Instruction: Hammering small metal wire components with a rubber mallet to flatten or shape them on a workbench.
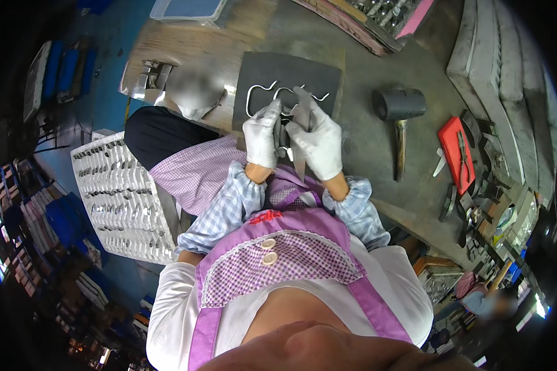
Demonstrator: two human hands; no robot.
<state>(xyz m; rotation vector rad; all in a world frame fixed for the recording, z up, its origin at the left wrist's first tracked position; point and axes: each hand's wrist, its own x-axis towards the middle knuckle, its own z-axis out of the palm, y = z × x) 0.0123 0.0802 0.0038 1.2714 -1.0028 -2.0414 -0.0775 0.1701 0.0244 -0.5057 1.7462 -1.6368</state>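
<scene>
Both my hands wear white gloves and meet over the near edge of a black mat (257,65) on the workbench. My left hand (262,137) is closed round a small metal part, mostly hidden by the fingers. My right hand (320,141) pinches a flat grey metal strip (299,162) that points down toward my apron; its exact kind cannot be made out. The two pieces sit close together, and whether they touch is unclear. Bent silver wire pieces (249,102) lie on the mat just beyond my fingers.
Right of the mat lies a black-headed mallet (399,104). Farther right, a red tray (447,137) carries pliers (462,151). A white tray (167,213) of small metal parts stands at my left. A box of metal pieces (353,25) sits at the back. Another person (476,303) appears far lower right.
</scene>
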